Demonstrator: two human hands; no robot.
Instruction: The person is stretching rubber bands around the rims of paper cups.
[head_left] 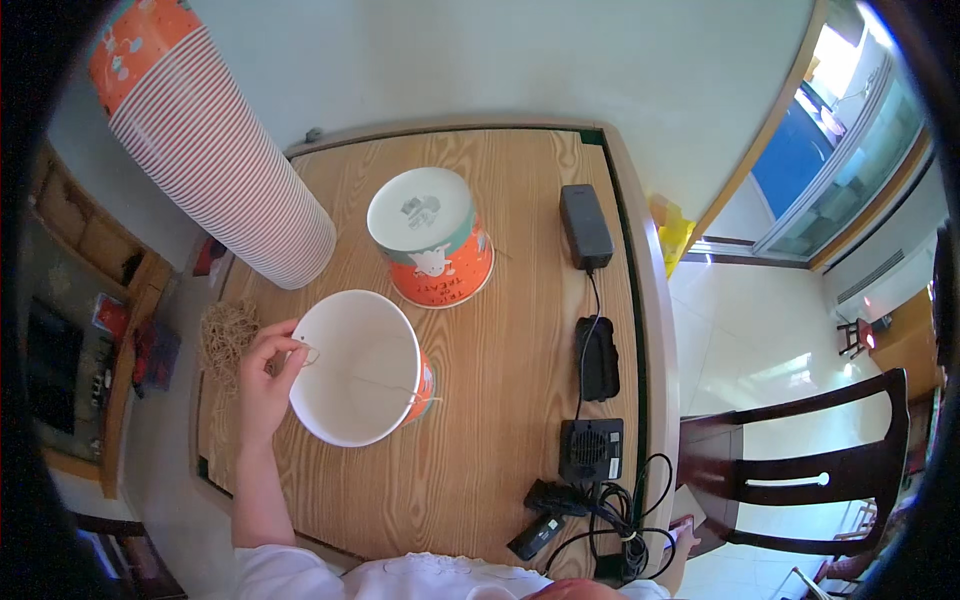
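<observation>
A white-lined paper bucket (358, 366) stands upright with its mouth toward me, its orange side showing at the right. My left hand (266, 378) is at its left rim, thumb and forefinger pinched on a thin piece of tan twine (314, 355). Another bit of twine (425, 399) crosses the right rim, with a strand reaching inside. Beyond my left hand lies a tangled heap of the same twine (230, 335). Past the table's right edge, my right hand (686, 540) is partly visible, closed around a thin, flat, pinkish object that I cannot make out.
A second bucket (440, 275) stands upside down behind. A tall leaning stack of nested buckets (225, 150) rises at the back left. Along the right edge are a black power adapter (586, 226), a black case (597, 360) and coiled cables (630, 530). A dark chair (820, 465) stands right.
</observation>
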